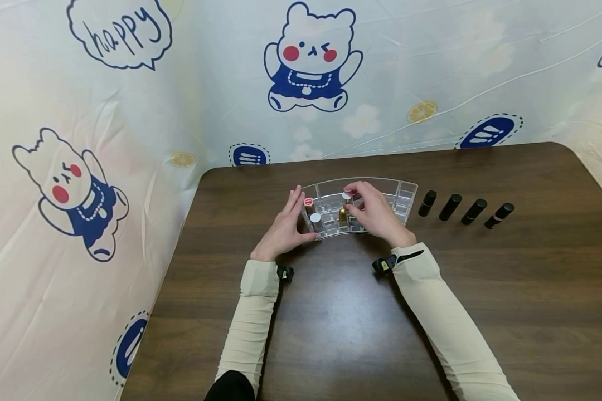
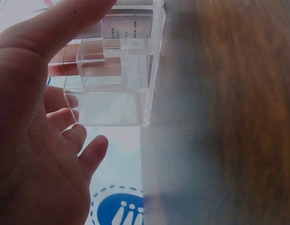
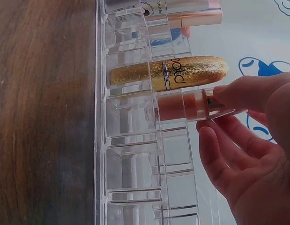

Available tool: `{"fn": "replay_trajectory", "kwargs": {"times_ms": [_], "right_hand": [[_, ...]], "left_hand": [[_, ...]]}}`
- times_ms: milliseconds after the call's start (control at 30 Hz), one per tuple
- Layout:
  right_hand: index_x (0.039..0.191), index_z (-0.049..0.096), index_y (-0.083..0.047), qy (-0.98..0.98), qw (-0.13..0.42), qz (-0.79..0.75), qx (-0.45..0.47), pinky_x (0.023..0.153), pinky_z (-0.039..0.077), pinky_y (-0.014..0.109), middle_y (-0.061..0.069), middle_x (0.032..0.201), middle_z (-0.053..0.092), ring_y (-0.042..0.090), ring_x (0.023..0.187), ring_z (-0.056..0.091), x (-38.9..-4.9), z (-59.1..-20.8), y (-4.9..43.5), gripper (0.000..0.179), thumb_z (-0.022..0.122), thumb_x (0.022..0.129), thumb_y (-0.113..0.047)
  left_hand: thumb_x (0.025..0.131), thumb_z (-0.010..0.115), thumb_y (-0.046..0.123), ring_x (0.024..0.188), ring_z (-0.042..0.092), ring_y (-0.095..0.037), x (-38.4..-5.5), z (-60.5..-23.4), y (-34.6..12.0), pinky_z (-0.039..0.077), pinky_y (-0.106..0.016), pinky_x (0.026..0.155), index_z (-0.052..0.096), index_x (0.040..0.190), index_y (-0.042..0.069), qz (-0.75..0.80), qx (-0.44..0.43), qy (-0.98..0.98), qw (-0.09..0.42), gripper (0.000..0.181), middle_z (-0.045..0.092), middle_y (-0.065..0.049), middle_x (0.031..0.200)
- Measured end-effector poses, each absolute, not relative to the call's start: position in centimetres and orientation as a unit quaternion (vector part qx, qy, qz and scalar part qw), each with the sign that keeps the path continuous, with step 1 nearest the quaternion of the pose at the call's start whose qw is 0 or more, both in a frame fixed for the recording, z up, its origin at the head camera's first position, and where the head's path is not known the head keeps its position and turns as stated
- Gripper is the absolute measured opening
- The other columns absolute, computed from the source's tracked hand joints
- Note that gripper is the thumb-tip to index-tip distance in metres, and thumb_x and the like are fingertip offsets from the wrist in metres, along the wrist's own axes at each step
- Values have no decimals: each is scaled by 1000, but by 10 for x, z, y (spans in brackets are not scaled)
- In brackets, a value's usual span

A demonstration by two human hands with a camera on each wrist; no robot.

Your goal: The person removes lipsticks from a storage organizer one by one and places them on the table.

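Observation:
A clear, curved acrylic organizer with small compartments stands near the table's back edge. My left hand rests against its left end, with straight fingers along the side and the thumb at the front corner. My right hand pinches the capped end of a pink lip gloss tube, whose lower end is in a rear compartment. Right beside it, a glittery gold lipstick stands in a front compartment. At the organizer's left end are a red-topped lip tube and a tube with a whitish cap.
Several black lipstick-sized tubes stand in a row on the brown wooden table, right of the organizer. A printed cloth with cartoon bears hangs behind and left of the table.

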State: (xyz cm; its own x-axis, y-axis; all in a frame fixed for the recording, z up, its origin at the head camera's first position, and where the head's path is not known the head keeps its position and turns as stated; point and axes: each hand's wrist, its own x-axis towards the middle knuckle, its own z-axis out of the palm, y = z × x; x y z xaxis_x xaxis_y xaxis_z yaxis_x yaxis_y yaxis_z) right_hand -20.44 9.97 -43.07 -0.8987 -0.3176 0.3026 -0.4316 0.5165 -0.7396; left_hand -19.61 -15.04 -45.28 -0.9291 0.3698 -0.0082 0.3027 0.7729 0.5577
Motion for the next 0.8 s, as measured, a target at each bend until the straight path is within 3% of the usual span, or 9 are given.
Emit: {"fn": "replay_trajectory", "kwargs": {"times_ms": [167,633,800], "right_hand": [[119,57,1,-870,66,440,213,82,54,40,16,114,60,28,100,62,-204,-431,99,30,64,89,-2],[118,57,-1,-871,62,444,198,82,54,40,15,114,60,28,100,62,-204,-431,97,30,63,89,-2],[118,56,-1,-872,60,445,193,82,54,40,15,113,60,28,98,62,-204,-431,97,29,64,89,-2]], "left_hand": [[76,79,46,151,-6,-17,-196,-453,-151,22,-58,116,9,157,12,283,180,940,56,112,-4,0,165],[76,80,45,151,-6,-17,-196,-453,-151,20,-59,116,9,157,14,287,177,940,62,112,-7,5,165],[76,80,45,151,-5,-18,-196,-452,-150,20,-60,115,9,157,12,288,179,939,59,112,-5,2,165]]}}
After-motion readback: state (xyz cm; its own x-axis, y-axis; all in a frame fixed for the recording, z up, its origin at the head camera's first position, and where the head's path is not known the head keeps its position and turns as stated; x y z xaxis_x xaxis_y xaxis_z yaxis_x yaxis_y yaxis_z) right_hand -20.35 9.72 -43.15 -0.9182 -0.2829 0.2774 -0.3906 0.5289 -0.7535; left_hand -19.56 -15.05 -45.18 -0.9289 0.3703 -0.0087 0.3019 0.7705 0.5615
